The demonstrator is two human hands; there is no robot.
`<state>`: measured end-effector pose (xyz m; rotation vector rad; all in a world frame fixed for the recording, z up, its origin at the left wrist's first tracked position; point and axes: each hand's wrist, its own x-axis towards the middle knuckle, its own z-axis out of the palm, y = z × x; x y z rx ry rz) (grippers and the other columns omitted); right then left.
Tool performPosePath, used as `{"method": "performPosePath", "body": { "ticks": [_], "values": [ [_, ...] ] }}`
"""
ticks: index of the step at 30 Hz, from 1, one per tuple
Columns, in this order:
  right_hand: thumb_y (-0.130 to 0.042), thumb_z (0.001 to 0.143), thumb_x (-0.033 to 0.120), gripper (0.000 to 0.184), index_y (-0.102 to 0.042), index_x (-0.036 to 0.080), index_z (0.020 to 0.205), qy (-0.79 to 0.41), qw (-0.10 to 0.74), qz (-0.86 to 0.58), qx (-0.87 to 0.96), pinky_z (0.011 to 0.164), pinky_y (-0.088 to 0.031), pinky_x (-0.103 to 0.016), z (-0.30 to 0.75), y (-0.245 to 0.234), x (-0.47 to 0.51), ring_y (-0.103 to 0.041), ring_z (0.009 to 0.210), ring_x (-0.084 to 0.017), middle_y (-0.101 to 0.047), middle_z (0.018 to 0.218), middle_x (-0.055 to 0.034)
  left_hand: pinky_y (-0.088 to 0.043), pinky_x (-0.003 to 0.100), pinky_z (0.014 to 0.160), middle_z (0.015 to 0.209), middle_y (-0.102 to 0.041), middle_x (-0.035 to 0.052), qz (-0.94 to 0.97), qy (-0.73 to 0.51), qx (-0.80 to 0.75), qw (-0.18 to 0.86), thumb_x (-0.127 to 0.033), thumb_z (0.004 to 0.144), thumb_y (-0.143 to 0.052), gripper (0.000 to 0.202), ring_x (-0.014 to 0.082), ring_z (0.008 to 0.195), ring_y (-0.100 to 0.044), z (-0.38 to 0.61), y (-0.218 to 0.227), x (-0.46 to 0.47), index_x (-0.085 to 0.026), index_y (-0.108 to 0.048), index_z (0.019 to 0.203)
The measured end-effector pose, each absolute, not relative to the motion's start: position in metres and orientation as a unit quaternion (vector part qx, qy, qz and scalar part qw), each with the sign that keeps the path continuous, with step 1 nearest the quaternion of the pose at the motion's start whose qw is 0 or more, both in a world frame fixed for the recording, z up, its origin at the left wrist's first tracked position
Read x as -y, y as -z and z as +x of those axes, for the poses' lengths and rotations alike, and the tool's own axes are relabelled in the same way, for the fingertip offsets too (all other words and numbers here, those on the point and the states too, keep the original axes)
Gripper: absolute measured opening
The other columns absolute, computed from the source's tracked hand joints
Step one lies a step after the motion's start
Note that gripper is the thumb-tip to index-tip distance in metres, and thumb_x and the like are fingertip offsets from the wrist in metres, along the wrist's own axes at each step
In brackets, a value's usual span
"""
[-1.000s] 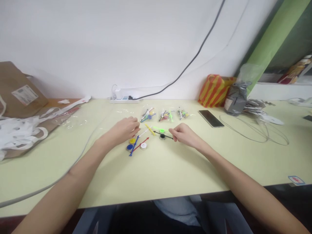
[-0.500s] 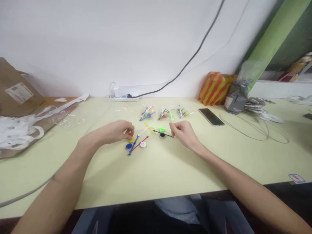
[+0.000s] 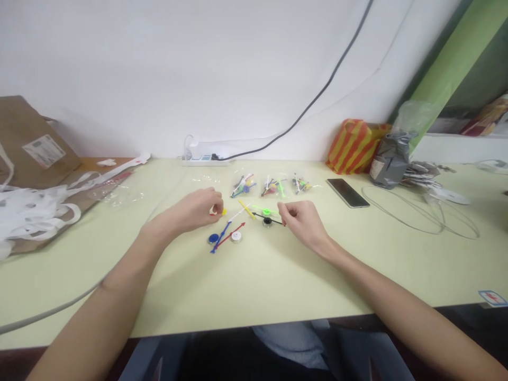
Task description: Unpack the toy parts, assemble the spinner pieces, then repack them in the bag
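My left hand [image 3: 195, 209] hovers just above the pale green table [image 3: 257, 275], its fingers pinched on a small yellow disc [image 3: 223, 211] with a bit of red showing beside it. My right hand [image 3: 302, 220] is closed in a pinch at the end of a black pointer stick [image 3: 273, 219] next to a black disc [image 3: 267, 221]. Between the hands lie a blue disc [image 3: 213, 238], a white disc [image 3: 236, 236], a blue stick, a red stick [image 3: 232, 234], a yellow stick [image 3: 246, 208] and a green piece [image 3: 265, 211].
Three clear bags of coloured parts [image 3: 272, 186] lie behind the hands. A phone [image 3: 347, 192], a striped bag [image 3: 353, 146], a grey packet and wire loops sit to the right. A power strip [image 3: 204, 158] is by the wall; cardboard and white straps [image 3: 27, 211] lie left.
My left hand closed on the yellow disc and lifted it off the table, away from the blue disc. The right hand stayed at the black stick.
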<state>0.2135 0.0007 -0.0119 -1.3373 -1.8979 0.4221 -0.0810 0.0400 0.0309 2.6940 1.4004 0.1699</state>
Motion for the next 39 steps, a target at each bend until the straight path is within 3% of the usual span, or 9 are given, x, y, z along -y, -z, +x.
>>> {"method": "performPosePath", "body": {
  "ticks": [5,11,19,25,30,39],
  "values": [
    [-0.040,0.099,0.037,0.050,-0.035,0.017,0.054,-0.139,0.373,-0.519,0.756,0.056,-0.020,-0.028,0.212,0.011,0.001,-0.029,0.048,-0.009,-0.033,0.050,0.0023,-0.044,0.033,0.075,0.095,-0.065,0.0059,0.886,-0.056,-0.460,0.001,-0.031,0.087,-0.058,0.013,0.0237,0.091,-0.060,-0.082,-0.027,-0.048,-0.021,-0.066,0.092],
    [-0.040,0.099,0.036,0.048,-0.031,0.018,0.055,-0.125,0.370,-0.517,0.762,0.056,-0.019,-0.028,0.212,0.009,0.002,-0.027,0.048,-0.009,-0.032,0.051,0.0023,-0.042,0.041,0.089,0.110,-0.066,0.0101,0.884,-0.100,-0.442,-0.117,-0.030,0.095,-0.046,0.027,0.0291,0.108,-0.057,-0.091,-0.009,-0.066,-0.020,-0.069,0.107],
    [-0.039,0.098,0.035,0.047,-0.029,0.018,0.056,-0.119,0.367,-0.516,0.765,0.056,-0.018,-0.028,0.211,0.006,0.005,-0.024,0.050,-0.009,-0.029,0.051,0.0026,-0.043,0.042,0.084,0.099,-0.069,0.0087,0.879,-0.107,-0.452,-0.104,-0.030,0.094,-0.049,0.025,0.0290,0.103,-0.057,-0.098,0.007,-0.080,-0.021,-0.070,0.084],
    [-0.040,0.099,0.036,0.048,-0.028,0.018,0.056,-0.115,0.370,-0.517,0.763,0.056,-0.017,-0.027,0.212,0.005,0.005,-0.021,0.050,-0.009,-0.027,0.052,0.0033,-0.043,0.044,0.091,0.109,-0.068,0.0093,0.877,-0.146,-0.443,-0.119,-0.028,0.097,-0.045,0.025,0.0283,0.108,-0.056,-0.089,0.009,-0.079,-0.021,-0.068,0.103],
    [-0.040,0.099,0.035,0.048,-0.029,0.018,0.055,-0.114,0.373,-0.510,0.767,0.056,-0.018,-0.027,0.212,0.005,0.005,-0.022,0.049,-0.009,-0.028,0.051,0.0031,-0.042,0.046,0.093,0.105,-0.069,0.0088,0.883,-0.123,-0.438,-0.114,-0.021,0.093,-0.048,0.023,0.0292,0.111,-0.055,-0.086,0.012,-0.080,-0.021,-0.070,0.088],
    [-0.038,0.100,0.042,0.052,-0.034,0.019,0.053,-0.116,0.391,-0.509,0.758,0.054,-0.022,-0.027,0.211,0.006,0.005,-0.029,0.047,-0.010,-0.037,0.049,0.0008,-0.041,0.045,0.097,0.106,-0.070,0.0085,0.880,-0.237,-0.404,-0.073,-0.023,0.097,-0.051,0.017,0.0260,0.112,-0.055,-0.062,-0.007,-0.051,-0.021,-0.068,0.094]
  ]
}}
